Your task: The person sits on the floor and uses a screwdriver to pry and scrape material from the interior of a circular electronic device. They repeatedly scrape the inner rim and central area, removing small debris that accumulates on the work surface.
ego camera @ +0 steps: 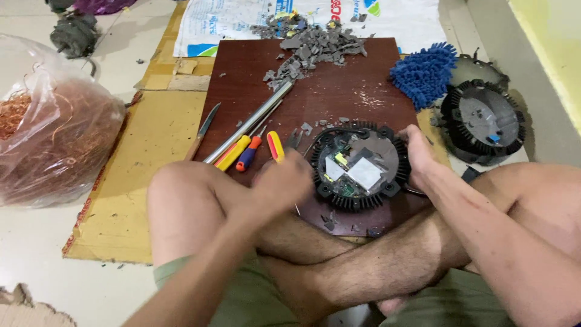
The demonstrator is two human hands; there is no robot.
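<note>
head cam | worn on head, looks steeply down and forward | close over crossed legs and brown board | single view

The round finned housing looks like matt black cast metal, its inner plate dull grey. It lies on a dark brown board of smooth, faintly glossy wood laminate. The screwdriver handles are shiny plastic, the steel tube polished. The blue mitt is shaggy chenille cloth; the bag is clear glossy plastic over bright copper wire.
</note>
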